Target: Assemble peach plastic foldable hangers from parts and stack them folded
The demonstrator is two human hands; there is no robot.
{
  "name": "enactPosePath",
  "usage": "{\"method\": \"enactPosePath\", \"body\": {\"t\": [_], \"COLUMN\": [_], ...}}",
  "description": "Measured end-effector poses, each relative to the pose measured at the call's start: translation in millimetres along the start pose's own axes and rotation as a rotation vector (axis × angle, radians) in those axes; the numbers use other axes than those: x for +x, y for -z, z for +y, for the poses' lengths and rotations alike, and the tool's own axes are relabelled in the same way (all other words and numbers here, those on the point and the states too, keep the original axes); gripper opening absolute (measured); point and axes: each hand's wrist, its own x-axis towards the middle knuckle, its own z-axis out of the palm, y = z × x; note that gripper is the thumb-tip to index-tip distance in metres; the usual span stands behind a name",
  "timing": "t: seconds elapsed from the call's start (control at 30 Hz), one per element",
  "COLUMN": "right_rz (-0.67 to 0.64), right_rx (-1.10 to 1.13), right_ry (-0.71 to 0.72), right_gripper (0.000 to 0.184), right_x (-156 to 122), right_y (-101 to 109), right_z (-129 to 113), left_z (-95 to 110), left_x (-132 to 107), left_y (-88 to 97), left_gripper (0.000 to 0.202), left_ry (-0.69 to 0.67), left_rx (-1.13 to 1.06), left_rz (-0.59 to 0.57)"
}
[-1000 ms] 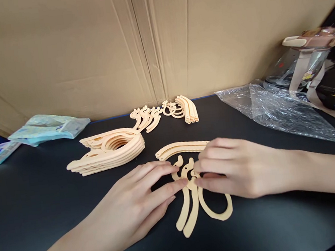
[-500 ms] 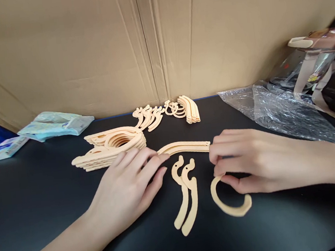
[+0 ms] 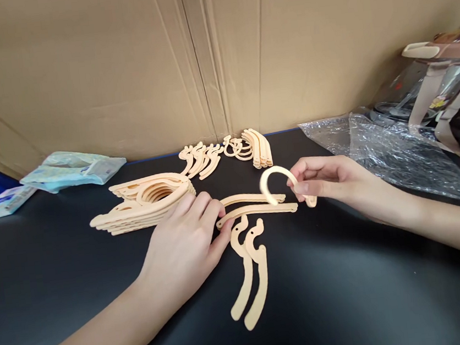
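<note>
Between the thumb and fingers of my right hand (image 3: pixel 318 179) is a beige hanger hook (image 3: pixel 273 172), lifted off the table with its curve upward. My left hand (image 3: pixel 186 227) pinches the left end of a long curved hanger arm (image 3: pixel 255 210), which rests on the table. Just behind it lies a second curved arm (image 3: pixel 253 197), its left end close to my left fingers. Two short beige pieces with notched heads, one on the left (image 3: pixel 242 282) and one on the right (image 3: pixel 259 285), lie overlapping nearer to me.
Left of the centre is a stack of beige hangers (image 3: pixel 143 210). Farther back lie small notched pieces (image 3: pixel 199 159), several hooks (image 3: pixel 235 147) and a bundle of curved arms (image 3: pixel 259 147) by the cardboard wall (image 3: pixel 118 69). Tissue packs (image 3: pixel 72 171), clear plastic (image 3: pixel 403 158) and a strapped bottle (image 3: pixel 442 70) flank them.
My right hand has raised the hook from the table, moving it back and turning its curve upward. The two curved arms have come apart, the nearer one now in my left fingers.
</note>
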Motion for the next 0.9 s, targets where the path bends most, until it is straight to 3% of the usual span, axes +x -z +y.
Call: {"method": "enactPosePath", "body": {"t": [0.2,0.3,0.6,0.77,0.9], "right_rz": [0.183,0.224,0.105,0.087,0.051], "right_rx": [0.199,0.242,0.239,0.28,0.275], "right_ry": [-0.035,-0.031,0.013,-0.05,-0.048], "right_gripper": [0.023,0.036,0.034,0.037,0.032], "right_x": [-1,-2,-3,-4,-3], "right_y": [-6,-5,-9,-10,-11], "right_z": [11,14,14,12,11], "left_z": [-1,-1,-3,-4,-7], "left_x": [-4,-6,0,2,-1], "left_y": [1.2,3.8,9.7,13.4,14.4], "left_gripper": [0.018,0.018,0.018,0.017,0.025], "left_ry": [0.11,0.157,0.358,0.424,0.568], "left_rx": [-0.062,-0.139,-0.77,-0.995,-1.173], "left_rz": [0.036,0.057,0.019,0.004,-0.041]}}
